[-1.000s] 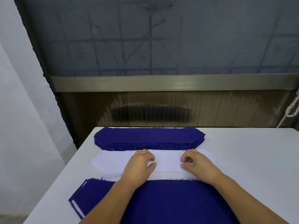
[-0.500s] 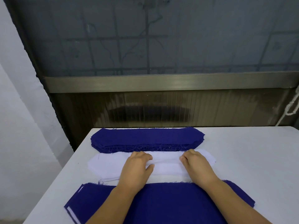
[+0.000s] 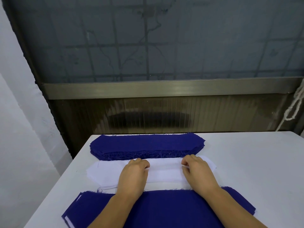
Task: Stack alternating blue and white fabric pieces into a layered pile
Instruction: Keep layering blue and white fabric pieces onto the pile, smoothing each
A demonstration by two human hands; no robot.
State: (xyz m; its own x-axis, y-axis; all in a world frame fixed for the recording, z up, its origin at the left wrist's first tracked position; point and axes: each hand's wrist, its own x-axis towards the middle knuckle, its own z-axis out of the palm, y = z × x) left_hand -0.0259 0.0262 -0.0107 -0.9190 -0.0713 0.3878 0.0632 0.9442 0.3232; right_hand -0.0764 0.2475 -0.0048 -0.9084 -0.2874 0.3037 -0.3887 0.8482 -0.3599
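White fabric pieces lie in a low stack across the middle of the worktop, and both your hands are on it. Your left hand rests knuckles-up on the stack left of its middle, fingers curled down onto the top white piece; the fingertips are hidden under the hand, so you cannot tell whether they pinch the cloth or only press it. Your right hand sits right of the middle, fingers bent, and a thin white edge of cloth shows at its fingertips, pinched there. The bare stretch of white between your two hands lies flat.

Just beyond your fingers, touching the far edge of the white stack, lies a thick stack of blue fabric pieces with frayed edges, running along the worktop's far edge. Toward the near edge, under your forearms, sits the layered pile, blue on top, with a sliver of white layer peeping out at its near-left corner. Its far edge lies just beside the near edge of the white stack.
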